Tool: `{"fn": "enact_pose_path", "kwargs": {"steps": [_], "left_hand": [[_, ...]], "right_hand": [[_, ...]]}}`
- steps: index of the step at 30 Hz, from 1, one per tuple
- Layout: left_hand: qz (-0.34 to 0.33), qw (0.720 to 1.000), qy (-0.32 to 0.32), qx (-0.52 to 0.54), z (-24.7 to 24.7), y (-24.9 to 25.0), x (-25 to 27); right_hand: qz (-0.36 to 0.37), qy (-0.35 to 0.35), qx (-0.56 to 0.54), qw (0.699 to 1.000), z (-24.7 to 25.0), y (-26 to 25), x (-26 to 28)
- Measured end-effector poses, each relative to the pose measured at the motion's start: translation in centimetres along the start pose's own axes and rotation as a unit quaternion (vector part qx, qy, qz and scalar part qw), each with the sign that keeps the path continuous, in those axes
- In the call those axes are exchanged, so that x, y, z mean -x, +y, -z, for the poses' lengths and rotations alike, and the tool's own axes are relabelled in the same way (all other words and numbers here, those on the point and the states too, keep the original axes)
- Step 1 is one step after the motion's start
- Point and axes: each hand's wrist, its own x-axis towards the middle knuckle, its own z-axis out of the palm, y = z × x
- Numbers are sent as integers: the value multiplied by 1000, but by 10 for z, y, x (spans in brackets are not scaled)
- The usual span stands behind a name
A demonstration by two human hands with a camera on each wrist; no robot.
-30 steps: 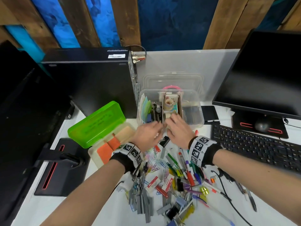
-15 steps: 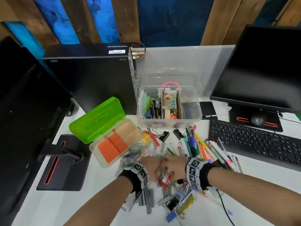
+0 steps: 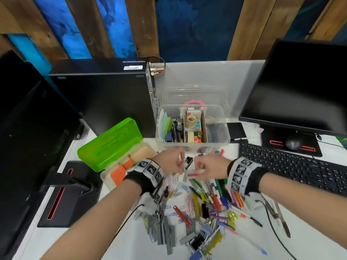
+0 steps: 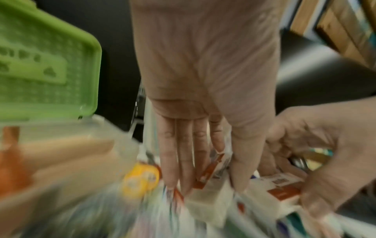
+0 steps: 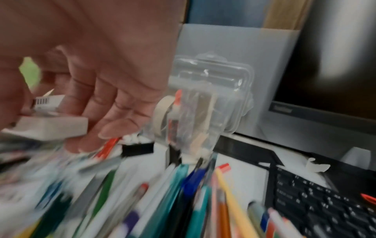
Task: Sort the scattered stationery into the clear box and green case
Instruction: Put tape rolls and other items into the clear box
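Observation:
The clear box, lid off, stands at the back centre, packed with tape, glue and notes. The green case lies open to its left, with orange and peach sticky notes in its base. Both hands hover just in front of the clear box, above the pile of pens, clips and staples. My left hand pinches a small white box with a red stripe between thumb and fingers. My right hand grips a similar white-and-red box. The wrist views are blurred.
A black keyboard and a monitor stand at the right, a black computer tower behind the green case, and a monitor stand at the left. A black binder clip lies between the hands. Grey staple strips lie near me.
Both hands went from the clear box down into the pile, took hold of small white-and-red boxes, and have now moved with them toward the clear box.

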Motion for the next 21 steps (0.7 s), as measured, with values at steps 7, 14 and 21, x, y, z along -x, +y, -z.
{"fn": "enact_pose_path", "kwargs": {"steps": [7, 14, 21], "left_hand": [[5, 979, 170, 116, 73, 15, -29], [42, 957, 243, 154, 83, 26, -67], [50, 957, 254, 132, 79, 19, -88]], "right_hand": [[-74, 190, -129, 970, 88, 38, -23], [-134, 224, -93, 961, 107, 55, -77], [-104, 178, 154, 966, 112, 57, -103]]}}
